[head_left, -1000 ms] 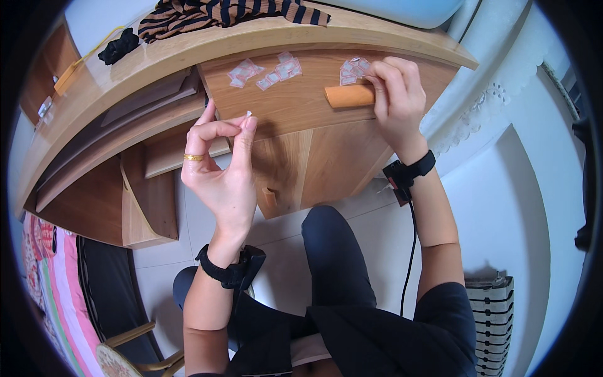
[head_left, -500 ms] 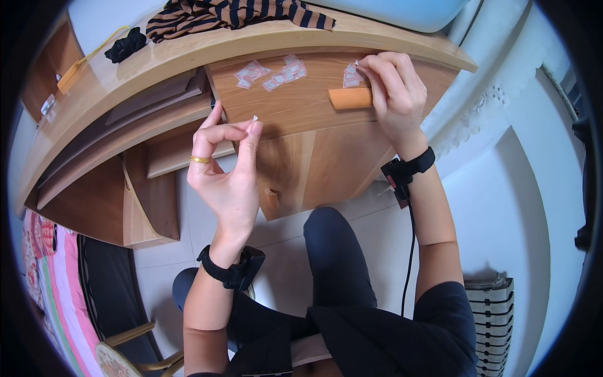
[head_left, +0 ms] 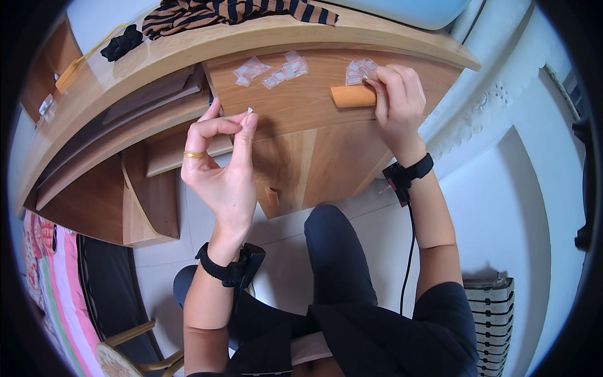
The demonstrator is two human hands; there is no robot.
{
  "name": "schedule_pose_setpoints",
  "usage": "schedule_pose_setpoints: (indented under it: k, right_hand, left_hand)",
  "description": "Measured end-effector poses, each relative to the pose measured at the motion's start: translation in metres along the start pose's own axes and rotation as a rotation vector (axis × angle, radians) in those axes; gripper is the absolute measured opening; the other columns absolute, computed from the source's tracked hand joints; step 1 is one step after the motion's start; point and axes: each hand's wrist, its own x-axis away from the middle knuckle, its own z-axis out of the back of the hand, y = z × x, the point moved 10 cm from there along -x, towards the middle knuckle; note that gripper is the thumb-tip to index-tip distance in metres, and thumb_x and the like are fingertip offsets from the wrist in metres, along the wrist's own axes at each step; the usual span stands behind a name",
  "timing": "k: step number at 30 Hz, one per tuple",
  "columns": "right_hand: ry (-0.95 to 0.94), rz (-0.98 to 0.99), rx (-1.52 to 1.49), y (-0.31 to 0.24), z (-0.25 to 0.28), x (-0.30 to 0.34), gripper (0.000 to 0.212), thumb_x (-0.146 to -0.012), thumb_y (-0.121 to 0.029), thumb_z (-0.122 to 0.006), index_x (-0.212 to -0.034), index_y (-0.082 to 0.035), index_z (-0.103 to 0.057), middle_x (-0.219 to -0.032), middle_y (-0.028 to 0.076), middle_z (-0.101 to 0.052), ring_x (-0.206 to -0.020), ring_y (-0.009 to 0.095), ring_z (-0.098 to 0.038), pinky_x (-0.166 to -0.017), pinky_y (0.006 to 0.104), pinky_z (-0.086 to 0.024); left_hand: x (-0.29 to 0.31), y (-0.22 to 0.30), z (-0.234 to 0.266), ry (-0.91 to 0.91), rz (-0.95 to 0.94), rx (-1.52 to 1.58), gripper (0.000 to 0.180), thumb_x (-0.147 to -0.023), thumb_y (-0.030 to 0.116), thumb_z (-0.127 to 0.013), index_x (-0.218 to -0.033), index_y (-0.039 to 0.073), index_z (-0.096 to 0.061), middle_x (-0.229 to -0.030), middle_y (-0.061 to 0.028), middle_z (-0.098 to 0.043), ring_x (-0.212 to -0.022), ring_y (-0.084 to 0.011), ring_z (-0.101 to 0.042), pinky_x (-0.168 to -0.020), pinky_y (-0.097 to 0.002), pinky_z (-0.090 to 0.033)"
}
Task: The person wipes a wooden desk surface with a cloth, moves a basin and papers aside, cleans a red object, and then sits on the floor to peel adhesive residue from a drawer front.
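My left hand [head_left: 220,157] is raised in front of the desk, thumb and index finger pinched on a small white piece [head_left: 250,110]; its kind is too small to make out. My right hand [head_left: 400,103] is at the wooden drawer front [head_left: 289,110], beside an orange drawer handle [head_left: 353,97]. Its thumb and index fingertips close on a tiny pale piece [head_left: 365,78] next to a cluster of small clear squares with reddish edges [head_left: 358,69]. Two similar clusters, the left one [head_left: 252,70] and the middle one [head_left: 286,70], lie against the drawer front.
Above the drawer, the desktop [head_left: 264,38] holds a striped knit cloth [head_left: 232,14] and a black bunched item [head_left: 122,44]. Open shelves [head_left: 94,188] are at the left. A white lace curtain [head_left: 483,94] hangs at the right. A black cable [head_left: 409,264] runs from my right wrist strap.
My right hand has lowered slightly, uncovering more of the right cluster of squares. The left hand has shifted a little left and up, still pinching the white piece.
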Motion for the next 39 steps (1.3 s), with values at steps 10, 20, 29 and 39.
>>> schedule_pose_setpoints:
  k: [10, 20, 29, 39]
  right_hand:
    - [0.017, -0.099, -0.073, 0.011, 0.002, -0.013, 0.011, -0.08, -0.005, -0.074, -0.086, -0.006, -0.064, -0.084, 0.005, -0.062, -0.069, 0.022, -0.062, -0.06, 0.0328, -0.049]
    - [-0.109, -0.046, 0.07, 0.003, -0.007, -0.019, 0.013, -0.08, 0.002, -0.069, -0.088, -0.003, -0.06, -0.081, 0.008, -0.059, -0.067, 0.024, -0.058, -0.06, 0.0335, -0.047]
    - [-0.03, -0.018, 0.056, 0.0, -0.001, -0.007, 0.016, -0.077, -0.003, -0.072, -0.087, -0.008, -0.06, -0.082, 0.004, -0.057, -0.073, 0.024, -0.055, -0.067, 0.034, -0.043]
    - [-0.009, -0.009, -0.011, -0.001, 0.015, 0.005, 0.02, -0.076, 0.001, -0.072, -0.088, -0.007, -0.059, -0.083, 0.004, -0.06, -0.077, 0.023, -0.056, -0.069, 0.0348, -0.043]
  left_hand:
    - [0.0, 0.004, -0.001, 0.005, -0.02, 0.005, 0.019, -0.083, -0.004, -0.072, -0.076, 0.004, -0.056, -0.076, -0.007, -0.068, -0.082, -0.0143, -0.068, -0.109, -0.0481, -0.04]
    - [0.0, 0.003, -0.001, 0.004, -0.015, 0.004, 0.019, -0.083, -0.005, -0.071, -0.076, 0.004, -0.056, -0.076, -0.0065, -0.068, -0.082, -0.0133, -0.068, -0.109, -0.0477, -0.04]
    - [0.0, 0.005, 0.002, 0.02, -0.012, -0.002, 0.017, -0.083, -0.004, -0.072, -0.078, 0.004, -0.058, -0.077, -0.0054, -0.067, -0.082, -0.013, -0.067, -0.106, -0.0465, -0.043]
    - [0.004, 0.009, 0.009, 0.037, -0.008, -0.005, 0.017, -0.083, -0.005, -0.073, -0.084, 0.003, -0.058, -0.08, -0.0031, -0.064, -0.084, -0.0133, -0.066, -0.102, -0.0412, -0.046]
